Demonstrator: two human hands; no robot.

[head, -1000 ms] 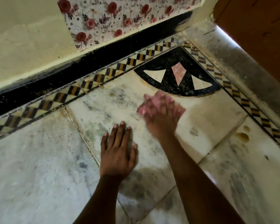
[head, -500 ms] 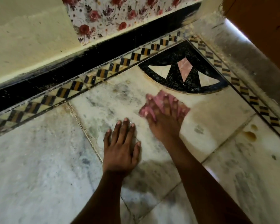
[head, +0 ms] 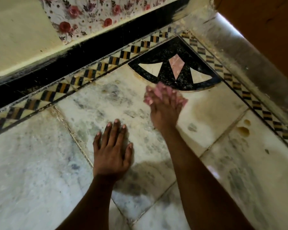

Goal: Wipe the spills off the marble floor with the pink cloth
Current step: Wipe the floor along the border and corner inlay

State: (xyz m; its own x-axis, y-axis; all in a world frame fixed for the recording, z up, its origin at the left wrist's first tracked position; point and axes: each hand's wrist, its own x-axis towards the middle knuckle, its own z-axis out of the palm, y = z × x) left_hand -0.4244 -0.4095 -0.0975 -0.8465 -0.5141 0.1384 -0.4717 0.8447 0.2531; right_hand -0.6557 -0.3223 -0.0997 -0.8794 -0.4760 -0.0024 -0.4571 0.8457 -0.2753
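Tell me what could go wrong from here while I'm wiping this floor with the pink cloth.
1. The brown spots sit off to the right of the pink cloth; the strokes could miss them.
2. The cloth is bunched under the right hand, so it may smear grime rather than lift it.
3. The left hand presses flat on the marble floor; on a damp patch it might slip.

My right hand (head: 165, 110) and the pink cloth (head: 161, 91) under it are smeared by motion blur; my left hand (head: 112, 150) is sharp. Daylight glares off the threshold (head: 231, 30) beyond the cloth, to its right. My arms shadow the marble floor (head: 32, 163) behind. Edges bow.
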